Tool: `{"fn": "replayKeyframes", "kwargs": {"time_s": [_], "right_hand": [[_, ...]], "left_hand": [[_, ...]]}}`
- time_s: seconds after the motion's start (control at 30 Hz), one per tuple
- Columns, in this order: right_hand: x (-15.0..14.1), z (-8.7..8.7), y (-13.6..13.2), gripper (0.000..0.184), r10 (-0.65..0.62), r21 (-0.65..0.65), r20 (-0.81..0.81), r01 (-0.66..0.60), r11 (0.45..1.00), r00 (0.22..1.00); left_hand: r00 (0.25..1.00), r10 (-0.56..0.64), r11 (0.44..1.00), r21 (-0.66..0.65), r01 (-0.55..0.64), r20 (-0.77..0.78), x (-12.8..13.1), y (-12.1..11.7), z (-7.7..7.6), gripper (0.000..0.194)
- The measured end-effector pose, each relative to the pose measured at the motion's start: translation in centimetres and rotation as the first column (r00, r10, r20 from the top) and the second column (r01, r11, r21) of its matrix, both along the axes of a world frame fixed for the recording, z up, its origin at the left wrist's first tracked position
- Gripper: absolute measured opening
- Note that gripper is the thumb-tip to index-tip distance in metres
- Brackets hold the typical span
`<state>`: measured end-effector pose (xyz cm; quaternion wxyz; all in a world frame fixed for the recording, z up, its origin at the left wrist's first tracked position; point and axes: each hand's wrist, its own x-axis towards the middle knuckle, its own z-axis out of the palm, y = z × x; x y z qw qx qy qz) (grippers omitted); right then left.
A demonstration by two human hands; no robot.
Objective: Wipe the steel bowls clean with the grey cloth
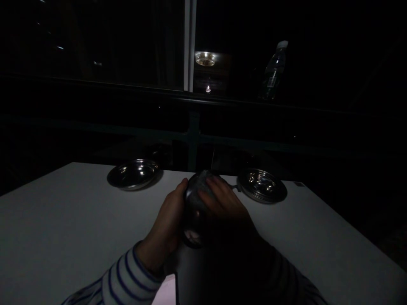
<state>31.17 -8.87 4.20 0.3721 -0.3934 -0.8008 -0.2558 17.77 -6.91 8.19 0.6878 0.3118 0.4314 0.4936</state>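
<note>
Over the middle of a dim white table point(79, 224), our left hand point(168, 216) grips a shiny dish point(191, 200) by its left edge; our right hand point(227, 203) holds a grey pad point(201, 180) against it. A steel plate point(133, 174) rests far left, more steelware point(262, 186) far right

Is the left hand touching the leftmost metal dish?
No, the left hand holds the dark shiny object, apart from the leftmost metal dish.

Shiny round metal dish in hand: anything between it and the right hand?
Yes: a fuzzy grey pad, between the right hand and the upper part of the dish. Nothing visible separates the left hand from the dish's left edge.
</note>
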Motion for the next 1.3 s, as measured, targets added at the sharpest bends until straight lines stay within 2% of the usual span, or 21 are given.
{"fn": "replayKeyframes", "kwargs": {"time_s": [0.07, 0.13, 0.23, 0.4, 0.5, 0.57, 0.67, 0.8, 0.9, 1.0, 1.13, 1.2, 1.3], "right_hand": [[-0.2, -0.2, -0.1, 0.034, -0.025, 0.02, -0.037, 0.025, 0.999, 0.999], [-0.7, -0.4, -0.6, 0.034, 0.008, 0.019, 0.023, -0.008, 1.0, 1.0], [-0.8, -0.2, -1.0, 0.035, 0.071, -0.003, 0.109, -0.071, 0.997, 0.992], [0.9, 0.9, -0.1, 0.039, 0.003, -0.049, -0.008, -0.003, 0.999, 1.0], [0.2, 0.4, -0.3, 0.036, 0.009, -0.019, -0.014, -0.01, 1.0, 1.0], [-0.7, -0.1, -0.7, 0.031, 0.067, 0.028, 0.029, -0.068, 0.997, 0.997], [-0.8, -0.1, -0.9, 0.036, 0.122, -0.001, 0.077, -0.122, 0.993, 0.99], [1.6, 1.5, -0.1, 0.036, 0.058, -0.077, -0.074, -0.064, 0.995, 0.996], [2.1, 1.7, 0.1, 0.038, 0.001, -0.116, -0.159, -0.019, 0.993, 0.987], [0.5, 0.8, -0.7, 0.037, 0.049, -0.024, -0.046, -0.05, 0.998, 0.998], [-0.7, 0.5, -1.2, 0.039, 0.115, 0.013, 0.069, -0.116, 0.993, 0.991], [0.3, 1.1, -0.8, 0.037, 0.104, -0.004, 0.02, -0.104, 0.995, 0.994], [2.1, 2.1, -0.2, 0.036, 0.027, -0.098, -0.154, -0.043, 0.994, 0.988]], "left_hand": [[1.0, -0.022, 0.999, -0.032, 0.022, 0.014, 0.1, -0.2, 0.0, 0.036], [0.999, -0.028, 0.998, -0.056, 0.03, 0.035, 0.1, -0.3, 0.4, 0.041], [0.999, -0.037, 0.999, -0.028, 0.038, 0.025, 0.0, -0.6, 1.0, 0.045], [0.995, -0.078, 0.995, -0.059, 0.074, -0.055, 0.6, -1.4, 1.2, 0.052], [0.996, -0.086, 0.993, -0.085, 0.083, -0.026, 0.8, -1.5, 1.3, 0.051], [0.997, -0.081, 0.994, -0.076, 0.081, 0.007, 0.7, -1.4, 1.4, 0.048], [0.993, -0.119, 0.99, -0.068, 0.121, 0.021, 0.5, -1.3, 1.3, 0.049], [0.99, -0.143, 0.988, -0.058, 0.141, -0.02, 0.6, -1.6, 1.1, 0.054], [0.993, -0.116, 0.991, -0.067, 0.113, -0.03, 0.8, -1.9, 1.3, 0.055], [0.997, -0.077, 0.996, -0.049, 0.077, 0.0, 0.8, -1.8, 1.5, 0.052], [0.999, -0.048, 0.999, 0.004, 0.048, 0.008, 0.7, -1.8, 1.4, 0.05], [0.996, -0.089, 0.996, -0.005, 0.089, -0.011, 0.7, -1.9, 1.4, 0.054], [0.994, -0.11, 0.994, -0.023, 0.11, -0.022, 0.8, -2.3, 1.4, 0.056]]}}
